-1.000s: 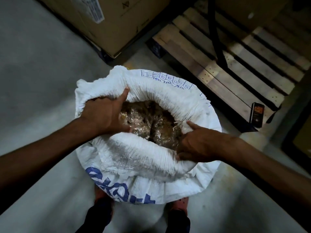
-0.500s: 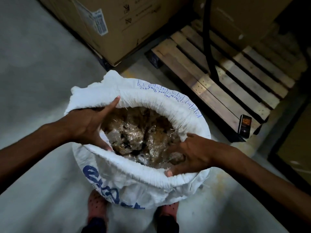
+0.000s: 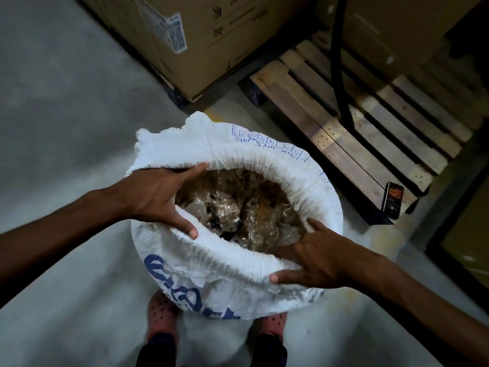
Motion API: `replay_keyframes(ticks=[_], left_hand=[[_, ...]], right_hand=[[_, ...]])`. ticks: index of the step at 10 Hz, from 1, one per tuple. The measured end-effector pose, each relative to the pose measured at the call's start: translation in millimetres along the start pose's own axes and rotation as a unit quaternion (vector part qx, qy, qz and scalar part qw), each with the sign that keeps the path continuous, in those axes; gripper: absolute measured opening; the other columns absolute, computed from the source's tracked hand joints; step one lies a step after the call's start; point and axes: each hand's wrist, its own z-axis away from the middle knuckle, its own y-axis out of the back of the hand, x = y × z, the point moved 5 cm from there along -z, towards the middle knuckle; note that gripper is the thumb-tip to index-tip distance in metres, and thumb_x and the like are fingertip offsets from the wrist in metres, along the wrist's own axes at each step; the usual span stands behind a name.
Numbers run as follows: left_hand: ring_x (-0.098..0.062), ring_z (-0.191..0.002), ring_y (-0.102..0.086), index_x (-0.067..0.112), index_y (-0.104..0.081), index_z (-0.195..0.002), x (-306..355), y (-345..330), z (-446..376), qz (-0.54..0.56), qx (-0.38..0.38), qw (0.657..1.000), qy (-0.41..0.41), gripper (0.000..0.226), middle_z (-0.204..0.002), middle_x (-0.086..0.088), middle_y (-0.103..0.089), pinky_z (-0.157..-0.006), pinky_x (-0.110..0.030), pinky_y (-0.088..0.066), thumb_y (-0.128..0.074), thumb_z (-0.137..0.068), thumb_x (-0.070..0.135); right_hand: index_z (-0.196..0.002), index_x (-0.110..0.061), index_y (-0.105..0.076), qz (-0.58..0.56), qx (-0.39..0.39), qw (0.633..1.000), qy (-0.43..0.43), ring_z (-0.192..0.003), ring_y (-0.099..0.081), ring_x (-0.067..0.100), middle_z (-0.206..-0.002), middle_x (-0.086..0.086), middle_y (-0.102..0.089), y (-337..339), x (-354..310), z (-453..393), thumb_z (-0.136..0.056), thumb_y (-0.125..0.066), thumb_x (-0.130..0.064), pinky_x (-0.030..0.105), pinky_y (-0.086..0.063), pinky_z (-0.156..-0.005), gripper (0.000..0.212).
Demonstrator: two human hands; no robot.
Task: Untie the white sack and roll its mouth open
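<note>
The white sack [image 3: 264, 154] with blue print stands on the floor between my feet. Its mouth is wide and its rim is rolled outward into a thick band. Clear plastic over brown lumpy contents [image 3: 246, 207] shows inside. My left hand [image 3: 158, 194] lies on the left rim, thumb and fingers spread across the fold, fingertips pressing the near edge. My right hand [image 3: 317, 258] clasps the near right rim, thumb outside on the roll, fingers curled inside against the plastic.
A wooden pallet [image 3: 357, 123] lies to the right behind the sack, with a small phone [image 3: 393, 199] on its near corner and a black cable [image 3: 341, 62] across it. A large cardboard box [image 3: 211, 35] stands behind. Grey concrete floor [image 3: 66, 115] stretches left.
The sack's mouth has widened and its rim has rolled further down. Both hands have slid apart along the rim, the left to the left side, the right to the near right.
</note>
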Motion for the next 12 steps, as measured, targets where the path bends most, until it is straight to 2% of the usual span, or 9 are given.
replay_keyframes(ticks=[2,4,5,6,8,9,10,11,12], left_hand=[[-0.026,-0.120,-0.063,0.054,0.027,-0.153,-11,-5,7,-0.042,-0.008,0.999,-0.017,0.149,-0.139,-0.006,-0.066,-0.099,-0.042,-0.051,-0.055,-0.041,0.108],[-0.021,-0.108,-0.064,0.057,0.018,-0.156,-6,-1,27,-0.036,-0.003,0.999,0.004,0.146,-0.114,0.001,-0.072,-0.092,-0.040,-0.053,-0.050,-0.039,0.111],[0.002,-0.085,-0.059,0.061,-0.043,-0.144,4,4,32,-0.066,-0.045,0.997,-0.015,0.111,-0.084,0.021,-0.066,-0.079,-0.025,-0.050,-0.055,-0.044,0.107],[0.008,-0.061,-0.052,0.051,-0.067,-0.068,16,9,36,-0.089,-0.066,0.993,-0.046,0.049,-0.060,0.026,-0.057,-0.055,-0.014,-0.032,-0.062,-0.054,0.098],[-0.018,-0.056,-0.052,0.011,-0.046,-0.061,12,2,25,-0.087,-0.002,0.993,-0.077,0.094,-0.051,0.002,-0.048,-0.055,-0.029,-0.034,-0.024,-0.073,0.102],[-0.015,-0.071,-0.061,0.029,-0.051,-0.068,21,1,20,-0.069,0.049,0.993,-0.080,0.058,-0.063,0.012,-0.050,-0.056,-0.024,-0.031,-0.038,-0.085,0.082],[-0.018,-0.098,-0.067,0.034,-0.065,-0.123,34,-4,12,-0.035,0.063,0.992,-0.099,0.038,-0.094,0.012,-0.067,-0.071,-0.029,-0.044,-0.073,-0.088,0.047],[-0.023,-0.109,-0.069,0.036,-0.046,-0.151,40,9,7,0.007,0.114,0.991,-0.075,0.065,-0.118,0.001,-0.075,-0.078,-0.030,-0.043,-0.072,-0.092,0.045],[-0.024,-0.121,-0.065,0.040,-0.021,-0.162,51,42,9,0.045,0.155,0.986,-0.032,0.082,-0.135,0.001,-0.069,-0.089,-0.035,-0.048,-0.066,-0.094,0.054]], right_hand=[[-0.153,-0.042,-0.042,-0.017,-0.054,0.997,0.059,-0.156,-0.030,0.013,-0.157,-0.011,-0.053,-17,-6,14,-0.096,-0.029,-0.081,0.067,0.028,-0.117,0.070],[-0.153,-0.045,-0.041,0.002,-0.049,0.997,0.062,-0.154,-0.035,0.013,-0.145,-0.013,-0.063,-21,-4,31,-0.100,-0.028,-0.078,0.071,0.025,-0.115,0.064],[-0.147,-0.044,-0.048,0.009,-0.042,0.998,0.047,-0.151,-0.040,0.017,-0.136,-0.008,-0.069,-12,-4,41,-0.103,-0.034,-0.070,0.073,0.021,-0.118,0.053],[-0.138,-0.041,-0.055,0.029,-0.027,0.998,0.042,-0.148,-0.045,0.023,-0.131,-0.002,-0.070,-3,-10,47,-0.106,-0.037,-0.063,0.074,0.020,-0.118,0.043],[-0.131,-0.037,-0.061,0.061,0.029,0.998,0.020,-0.136,-0.052,0.022,-0.126,-0.003,-0.068,12,-11,40,-0.107,-0.039,-0.054,0.069,0.009,-0.124,0.036],[-0.130,-0.030,-0.065,0.037,0.064,0.997,-0.015,-0.131,-0.056,0.021,-0.123,0.000,-0.069,22,2,28,-0.105,-0.044,-0.053,0.060,0.000,-0.128,0.040],[-0.122,-0.028,-0.067,-0.027,0.110,0.993,-0.046,-0.120,-0.063,0.022,-0.117,-0.001,-0.072,38,14,17,-0.102,-0.050,-0.048,0.050,-0.031,-0.120,0.032],[-0.125,-0.030,-0.068,-0.087,0.166,0.978,-0.090,-0.113,-0.069,0.028,-0.113,0.001,-0.076,67,24,12,-0.100,-0.057,-0.046,0.040,-0.053,-0.094,0.031],[-0.144,-0.026,-0.056,-0.099,0.257,0.949,-0.153,-0.126,-0.063,0.028,-0.126,0.003,-0.073,110,32,15,-0.102,-0.053,-0.053,0.039,-0.051,-0.097,0.049]])
